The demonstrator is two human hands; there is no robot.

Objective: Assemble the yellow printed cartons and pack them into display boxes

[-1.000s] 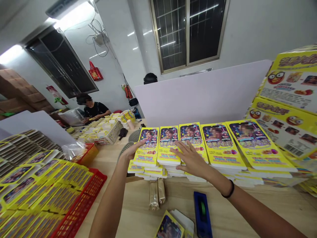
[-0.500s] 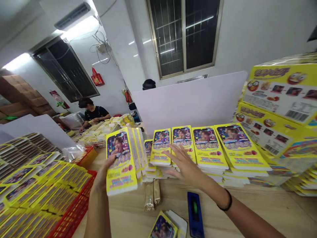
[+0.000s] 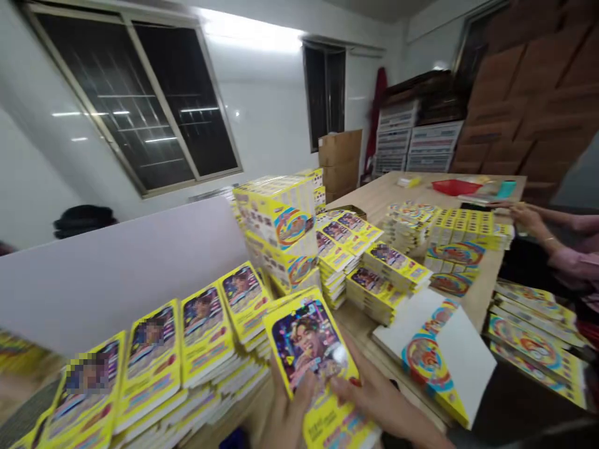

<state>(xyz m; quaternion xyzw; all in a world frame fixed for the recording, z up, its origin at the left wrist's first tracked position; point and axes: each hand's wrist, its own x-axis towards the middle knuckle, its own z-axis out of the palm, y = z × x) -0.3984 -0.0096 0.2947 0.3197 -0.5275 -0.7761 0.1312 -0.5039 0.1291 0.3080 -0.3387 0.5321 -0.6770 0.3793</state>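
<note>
A yellow printed box pack (image 3: 311, 343), which looks like several flat boxes together, is held low in the middle of the view. My left hand (image 3: 292, 405) grips its lower left side, the thumb on the front. On the lower right side, my right hand (image 3: 374, 390) holds the same pack, thumb also across the front. To the left stand stacks of matching yellow boxes (image 3: 203, 333) in a row. The fingers behind the pack are hidden.
A white board (image 3: 116, 274) stands behind the row. Wrapped yellow cartons (image 3: 281, 218) and more box stacks (image 3: 346, 234) are beyond the pack. An open white and yellow carton (image 3: 449, 355) lies right. Another person's arms (image 3: 543, 227) reach over the table (image 3: 374, 187) at far right.
The view has swung to the right. My right hand, spread over the row before, now grips the pack together with my left hand. The pack has moved to the right side of the row.
</note>
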